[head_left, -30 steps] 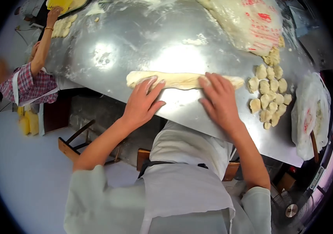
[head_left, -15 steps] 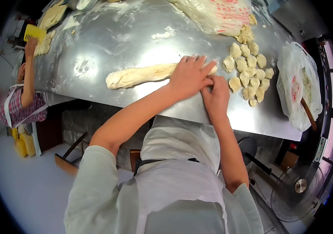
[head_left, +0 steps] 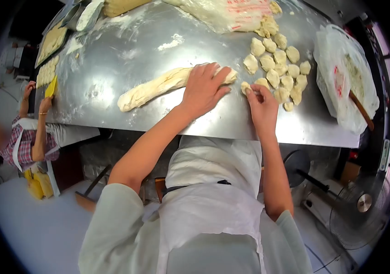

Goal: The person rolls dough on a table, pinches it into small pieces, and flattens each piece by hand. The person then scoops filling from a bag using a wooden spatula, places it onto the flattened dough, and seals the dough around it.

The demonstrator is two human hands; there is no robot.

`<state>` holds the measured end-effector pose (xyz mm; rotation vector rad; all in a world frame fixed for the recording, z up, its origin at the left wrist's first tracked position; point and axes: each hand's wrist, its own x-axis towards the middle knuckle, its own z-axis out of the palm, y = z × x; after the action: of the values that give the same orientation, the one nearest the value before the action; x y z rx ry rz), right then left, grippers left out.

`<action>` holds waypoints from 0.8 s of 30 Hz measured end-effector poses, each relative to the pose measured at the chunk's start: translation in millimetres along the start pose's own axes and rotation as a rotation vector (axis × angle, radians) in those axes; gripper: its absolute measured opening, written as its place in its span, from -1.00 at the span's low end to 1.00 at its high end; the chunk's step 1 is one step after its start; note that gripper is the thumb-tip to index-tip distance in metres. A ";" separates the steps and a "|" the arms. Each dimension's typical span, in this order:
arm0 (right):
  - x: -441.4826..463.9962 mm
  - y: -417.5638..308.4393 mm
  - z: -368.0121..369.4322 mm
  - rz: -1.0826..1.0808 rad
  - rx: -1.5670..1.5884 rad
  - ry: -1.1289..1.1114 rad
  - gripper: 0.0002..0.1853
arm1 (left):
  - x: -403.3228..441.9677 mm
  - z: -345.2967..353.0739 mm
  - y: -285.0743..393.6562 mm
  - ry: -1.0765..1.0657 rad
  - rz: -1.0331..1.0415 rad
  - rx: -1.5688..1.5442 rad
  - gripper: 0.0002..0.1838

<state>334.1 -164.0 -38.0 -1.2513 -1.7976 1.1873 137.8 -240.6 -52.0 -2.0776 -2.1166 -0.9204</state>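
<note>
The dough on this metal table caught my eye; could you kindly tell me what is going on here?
A person's left hand rests on a long dough roll, while the right hand holds a small dough piece just off the roll's end. More dough lumps lie nearby on the metal table. Farther left, a co-worker holds a yellow tool.

Looks glossy and metallic across the table [head_left: 113, 68], matt and creased along the dough roll [head_left: 158, 86], rough on the dough lumps [head_left: 280, 56], and like crinkled plastic on the white bag [head_left: 332, 52].
</note>
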 end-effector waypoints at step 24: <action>49.0 -11.4 35.6 -0.507 -0.467 -0.140 -0.77 | 11.5 2.1 15.4 -0.071 -0.142 0.147 -0.23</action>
<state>282.3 -130.8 -41.0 -0.8661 -2.4027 0.5995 151.6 -230.4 -43.1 -1.9393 -2.3158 -0.6886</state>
